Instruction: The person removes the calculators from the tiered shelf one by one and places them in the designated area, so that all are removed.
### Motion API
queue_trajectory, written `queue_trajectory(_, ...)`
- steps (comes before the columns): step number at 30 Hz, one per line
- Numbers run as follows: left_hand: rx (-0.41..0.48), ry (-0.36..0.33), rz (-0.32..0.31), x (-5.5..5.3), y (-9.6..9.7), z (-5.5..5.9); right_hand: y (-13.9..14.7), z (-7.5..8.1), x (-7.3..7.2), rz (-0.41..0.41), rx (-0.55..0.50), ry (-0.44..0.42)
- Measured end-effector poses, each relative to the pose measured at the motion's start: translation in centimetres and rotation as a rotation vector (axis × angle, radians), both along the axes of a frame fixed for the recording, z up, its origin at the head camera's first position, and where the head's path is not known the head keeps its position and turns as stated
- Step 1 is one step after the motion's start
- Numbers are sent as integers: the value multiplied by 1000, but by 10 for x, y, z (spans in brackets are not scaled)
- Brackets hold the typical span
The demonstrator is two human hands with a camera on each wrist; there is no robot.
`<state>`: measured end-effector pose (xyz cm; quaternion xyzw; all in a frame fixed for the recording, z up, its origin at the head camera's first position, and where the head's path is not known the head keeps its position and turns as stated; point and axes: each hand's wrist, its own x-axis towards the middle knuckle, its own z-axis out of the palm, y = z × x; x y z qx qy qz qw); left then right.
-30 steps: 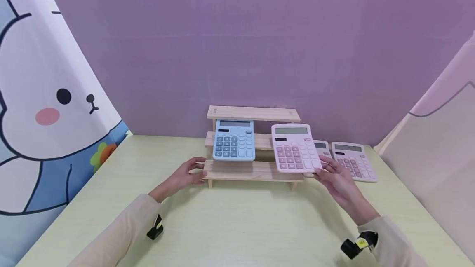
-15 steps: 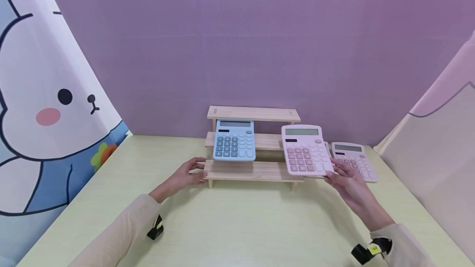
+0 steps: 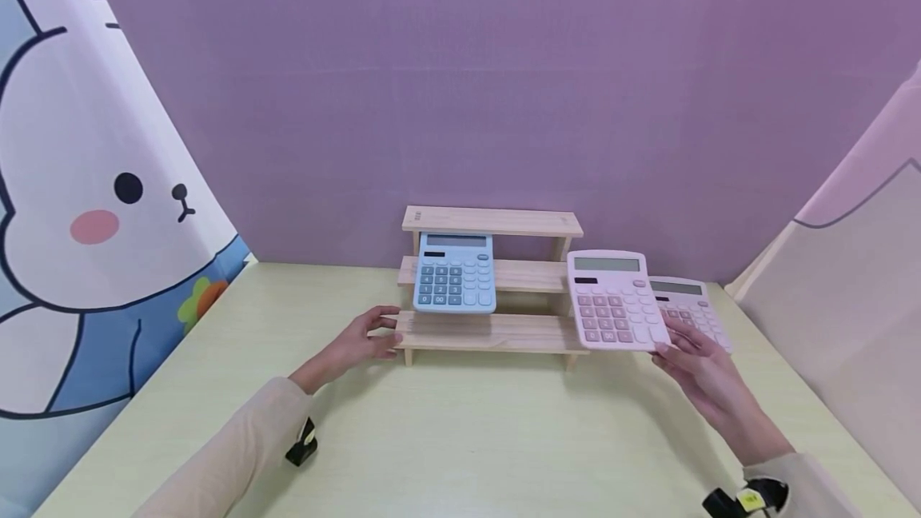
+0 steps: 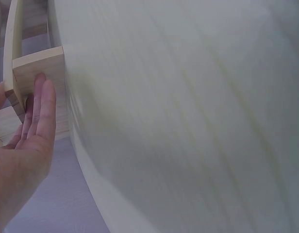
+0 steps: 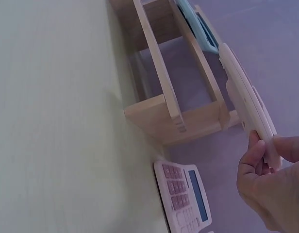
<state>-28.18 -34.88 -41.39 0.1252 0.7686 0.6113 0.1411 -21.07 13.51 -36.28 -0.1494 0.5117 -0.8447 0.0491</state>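
Observation:
My right hand (image 3: 708, 386) pinches a pink calculator (image 3: 612, 302) by its lower right corner, between thumb and fingers. The calculator hangs face up and tilted at the right end of the wooden three-tier stand (image 3: 496, 332). In the right wrist view it shows edge-on (image 5: 246, 102), raised beside the shelves. A blue calculator (image 3: 455, 274) leans on the stand's left half, its top just under the highest shelf. At the left end of the lowest shelf, my left hand (image 3: 360, 338) holds the board, thumb on one side and fingers against the end panel (image 4: 47, 63).
Another pink calculator (image 3: 692, 312) lies at the table's right, partly covered by the held one. The right wrist view shows a pink calculator (image 5: 183, 199) on the table close to the stand. A purple backdrop (image 3: 489, 86) rises behind the table (image 3: 460, 430).
My right hand has carried the pink calculator to the right and slightly down, away from the blue one, and now overlaps the calculators on the table. The left hand stays at the shelf.

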Motion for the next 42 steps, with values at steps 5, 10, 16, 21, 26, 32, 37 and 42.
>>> queue_trajectory(5,0,1,-6,0,0,-1,9,-4,4,2,-21,14)
queue_trajectory(10,-8,-1,-5,-1,-1,-2,17,-8,6,-12,-25,5)
queue_trajectory(16,-12,1,-2,-2,-1,-2,26,-14,9,13,-40,13)
queue_trajectory(21,-11,1,-6,-4,-1,-3,33,-20,14,-21,5,-31)
queue_trajectory(26,-20,2,-7,-6,-1,-5,38,-27,17,-19,43,-66)
queue_trajectory(32,-18,3,-8,-5,-1,-4,44,-36,20,-23,81,-99)
queue_trajectory(37,-20,3,-10,-5,-1,-3,48,-42,23,-48,123,-151)
queue_trajectory(42,-21,3,-5,-5,-1,-4,50,-47,26,-78,172,-197)
